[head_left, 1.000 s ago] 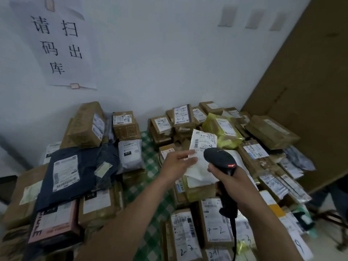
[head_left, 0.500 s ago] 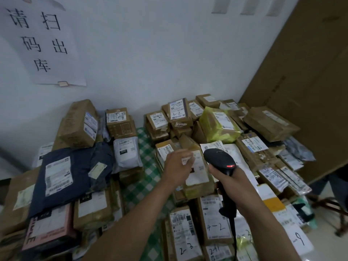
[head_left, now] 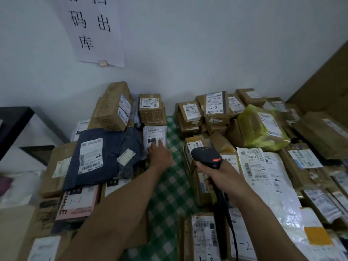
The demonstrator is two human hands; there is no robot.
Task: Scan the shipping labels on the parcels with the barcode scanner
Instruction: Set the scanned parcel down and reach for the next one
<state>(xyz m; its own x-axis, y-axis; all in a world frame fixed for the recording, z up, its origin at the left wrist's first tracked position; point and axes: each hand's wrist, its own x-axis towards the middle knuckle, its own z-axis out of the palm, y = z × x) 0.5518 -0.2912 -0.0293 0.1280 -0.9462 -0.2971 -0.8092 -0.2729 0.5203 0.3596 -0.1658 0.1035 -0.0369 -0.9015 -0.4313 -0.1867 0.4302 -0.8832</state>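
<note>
My right hand grips the handle of a black barcode scanner, whose red-lit head points away over the right pile of brown parcels. My left hand reaches forward to a small white poly-bag parcel with a black "010" tag; its straight fingers touch the lower part of the bag. A dark blue mailer with a white shipping label lies left of that bag. A white mailer with barcodes lies right of the scanner.
Two heaps of labelled parcels flank a strip of green checked cloth. A yellow bag parcel sits at the back right. A paper sign hangs on the white wall. A brown board leans at the right, a dark shelf at the left.
My left hand let go of the parcel it held in front of the scanner and moved left and forward to the white poly bag. The view swung left. The scanner stayed in my right hand.
</note>
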